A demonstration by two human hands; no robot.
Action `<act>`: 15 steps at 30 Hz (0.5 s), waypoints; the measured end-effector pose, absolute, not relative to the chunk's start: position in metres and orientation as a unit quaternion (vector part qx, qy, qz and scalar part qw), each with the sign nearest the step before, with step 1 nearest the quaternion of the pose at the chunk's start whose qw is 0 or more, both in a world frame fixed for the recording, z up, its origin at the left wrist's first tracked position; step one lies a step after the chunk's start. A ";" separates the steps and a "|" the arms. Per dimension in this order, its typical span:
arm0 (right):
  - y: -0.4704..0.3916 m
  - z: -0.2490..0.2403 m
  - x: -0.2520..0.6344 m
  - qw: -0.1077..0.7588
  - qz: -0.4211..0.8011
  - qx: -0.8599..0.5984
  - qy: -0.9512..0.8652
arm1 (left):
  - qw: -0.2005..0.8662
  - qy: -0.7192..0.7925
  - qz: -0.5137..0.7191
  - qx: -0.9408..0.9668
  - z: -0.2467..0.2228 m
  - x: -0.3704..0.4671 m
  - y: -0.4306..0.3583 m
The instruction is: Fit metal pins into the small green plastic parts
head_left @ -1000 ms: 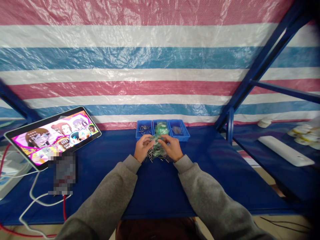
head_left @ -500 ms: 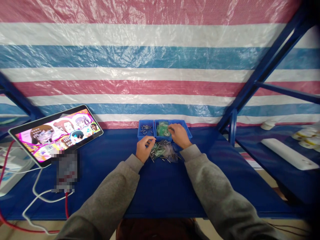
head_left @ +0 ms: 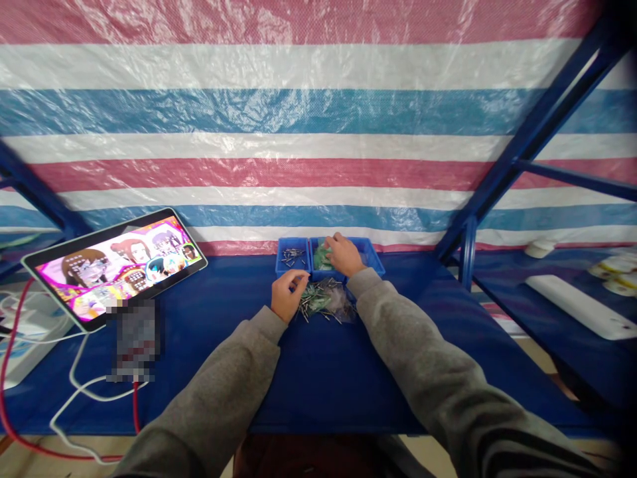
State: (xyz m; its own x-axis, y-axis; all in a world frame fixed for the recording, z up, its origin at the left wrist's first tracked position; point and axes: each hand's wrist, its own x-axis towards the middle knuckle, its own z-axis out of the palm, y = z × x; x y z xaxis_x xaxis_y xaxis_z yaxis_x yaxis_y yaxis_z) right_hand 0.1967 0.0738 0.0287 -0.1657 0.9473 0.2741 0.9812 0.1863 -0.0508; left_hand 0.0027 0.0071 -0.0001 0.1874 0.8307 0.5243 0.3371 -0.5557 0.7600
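Note:
My left hand (head_left: 287, 296) is closed in a pinch at the left edge of a small heap of metal pins (head_left: 326, 317), which look like screws or bits. What its fingertips hold, if anything, is too small to make out. Among the heap lie clear plastic bags (head_left: 340, 300) and greenish ones. My right hand (head_left: 345, 255) reaches over the middle blue bin (head_left: 313, 268), its bent fingers a little apart and touching green plastic packets (head_left: 322, 257). Loose metal pins (head_left: 292, 255) lie in the left blue bin (head_left: 280, 265). My right hand partly covers the right bin (head_left: 377, 262).
A lit tablet (head_left: 119, 269) leans at the left, with a blurred-out object (head_left: 135, 342) and white and red cables near it. Blue frame posts (head_left: 468, 249) stand at the right, beside a long white object (head_left: 580, 307) and some rolls (head_left: 620, 282). Striped sheeting (head_left: 298, 113) hangs behind.
My right hand has moved left and farther in over the middle bin, now covering part of the green packets. My left hand stays by the heap in the same pinch.

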 end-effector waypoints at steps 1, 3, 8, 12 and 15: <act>0.073 0.028 0.196 0.115 -0.064 -0.628 -0.767 | 0.248 0.401 0.498 0.728 0.000 0.002 0.007; 0.072 0.027 0.195 0.098 -0.045 -0.617 -0.780 | 0.246 0.407 0.503 0.722 -0.001 0.002 0.008; 0.065 0.032 0.202 0.075 -0.004 -0.587 -0.806 | 0.251 0.423 0.529 0.691 -0.002 0.000 0.011; 0.046 0.040 0.206 0.126 -0.003 -0.588 -0.799 | 0.258 0.422 0.542 0.680 -0.002 -0.001 0.012; 0.026 0.046 0.202 0.216 -0.027 -0.604 -0.767 | 0.259 0.423 0.540 0.680 -0.001 -0.001 0.013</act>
State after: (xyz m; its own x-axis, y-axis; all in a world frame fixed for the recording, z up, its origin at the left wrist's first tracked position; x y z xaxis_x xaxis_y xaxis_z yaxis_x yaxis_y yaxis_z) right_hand 0.2025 0.0261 0.0459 -0.1773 0.9146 0.3635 0.9378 0.2690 -0.2194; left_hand -0.0012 0.0126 -0.0009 0.0601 0.8551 0.5149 0.2953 -0.5080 0.8091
